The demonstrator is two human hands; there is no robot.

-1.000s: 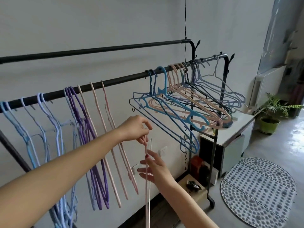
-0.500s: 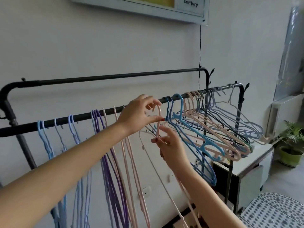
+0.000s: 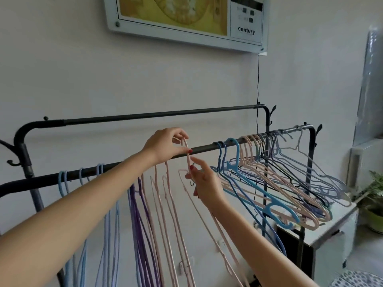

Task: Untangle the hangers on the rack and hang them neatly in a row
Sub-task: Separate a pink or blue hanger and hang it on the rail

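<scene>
Head view, entry one: pink hanger (image 3: 187, 154). Its hook is at the front rail (image 3: 205, 147), just at or over the bar; whether the hook has seated on the bar cannot be told, as fingers cover it. The long axis runs near vertical at the neck, then the shoulder wires trail down and to the right, past the right forearm and towards the floor.

Entry two: left hand (image 3: 165, 146). Raised to the rail, thumb and forefinger pinching the curve of the pink hanger's hook from the left side. It is the nearer hand to the bar.

Entry three: right hand (image 3: 204, 183). Just below the left hand, fingertips pinching the neck of the same hanger where the wires part; the other fingers are loosely spread. It lies below and slightly right of the hook.

Entry four: sorted hangers. Blue hangers (image 3: 63, 183) at far left, purple hangers (image 3: 141, 214) next, then hung pink hangers (image 3: 167, 204) just left of the held one, all edge-on and parallel.

Entry five: tangled cluster (image 3: 269, 183). Blue, pink and grey hangers crossed together on the right end of the rail, fanned out sideways, near but apart from the right hand.

Judgement: the coming move turns on the hook's opening dropping onto the bar, in the gap between the hung pink hangers and the cluster.

Entry six: back rail (image 3: 165, 117), bare, above and behind.
</scene>
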